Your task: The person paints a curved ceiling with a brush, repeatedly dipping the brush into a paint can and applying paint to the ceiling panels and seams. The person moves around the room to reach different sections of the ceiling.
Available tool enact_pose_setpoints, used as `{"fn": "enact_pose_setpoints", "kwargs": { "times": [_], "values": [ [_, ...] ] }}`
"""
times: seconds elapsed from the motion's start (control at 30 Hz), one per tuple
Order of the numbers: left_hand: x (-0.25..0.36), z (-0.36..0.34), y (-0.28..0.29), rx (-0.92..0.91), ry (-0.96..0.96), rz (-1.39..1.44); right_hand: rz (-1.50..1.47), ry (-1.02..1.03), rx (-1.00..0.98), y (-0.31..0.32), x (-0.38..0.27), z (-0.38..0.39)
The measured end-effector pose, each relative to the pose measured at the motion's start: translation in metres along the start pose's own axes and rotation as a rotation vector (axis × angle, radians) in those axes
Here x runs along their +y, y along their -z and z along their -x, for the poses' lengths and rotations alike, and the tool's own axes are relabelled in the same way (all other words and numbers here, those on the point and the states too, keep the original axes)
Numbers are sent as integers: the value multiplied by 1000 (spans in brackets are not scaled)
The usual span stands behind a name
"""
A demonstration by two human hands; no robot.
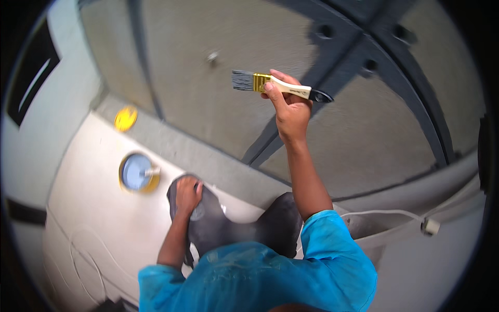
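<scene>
My right hand [292,112] is raised in front of the grey surface, its fingers closed round a flat paintbrush [261,82]. The brush has a pale handle with a black end, a gold metal band, and bristles coated in grey and pointing left. Its bristles stand apart from the dark grey bands [343,57] painted on the surface, as far as I can tell. My left hand [187,196] lies on my left knee with nothing in it. To the left of that knee stands a yellow paint can [152,185] of blue-grey paint, with a light-coloured stick or handle [152,171] at its rim.
A yellow lid [125,118] lies on the grey ledge [171,143] along the foot of the surface. A white cable [384,211] leads to a plug or socket [430,226] on the right. More thin cable [101,275] loops over the pale floor at lower left.
</scene>
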State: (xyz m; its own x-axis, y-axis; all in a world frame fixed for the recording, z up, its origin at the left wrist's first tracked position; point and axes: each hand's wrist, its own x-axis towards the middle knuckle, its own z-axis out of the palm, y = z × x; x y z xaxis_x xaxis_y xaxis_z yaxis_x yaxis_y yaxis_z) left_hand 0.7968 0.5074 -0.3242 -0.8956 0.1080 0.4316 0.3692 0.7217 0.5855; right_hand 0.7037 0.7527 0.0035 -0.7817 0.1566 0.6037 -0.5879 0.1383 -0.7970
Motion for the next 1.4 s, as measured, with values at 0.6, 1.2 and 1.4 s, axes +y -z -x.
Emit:
{"fn": "enact_pose_setpoints", "kwargs": {
  "times": [0.6, 1.2, 1.4],
  "values": [
    [4, 26, 16, 19, 75, -5, 441, -90, -932, -372, 291, 205],
    [-12, 33, 33, -54, 153, 30, 451, -413, -998, -371, 294, 233],
    [-12, 15, 24, 26, 87, 88, -679, -1425, -304, -364, 341, 234]
  ]
}}
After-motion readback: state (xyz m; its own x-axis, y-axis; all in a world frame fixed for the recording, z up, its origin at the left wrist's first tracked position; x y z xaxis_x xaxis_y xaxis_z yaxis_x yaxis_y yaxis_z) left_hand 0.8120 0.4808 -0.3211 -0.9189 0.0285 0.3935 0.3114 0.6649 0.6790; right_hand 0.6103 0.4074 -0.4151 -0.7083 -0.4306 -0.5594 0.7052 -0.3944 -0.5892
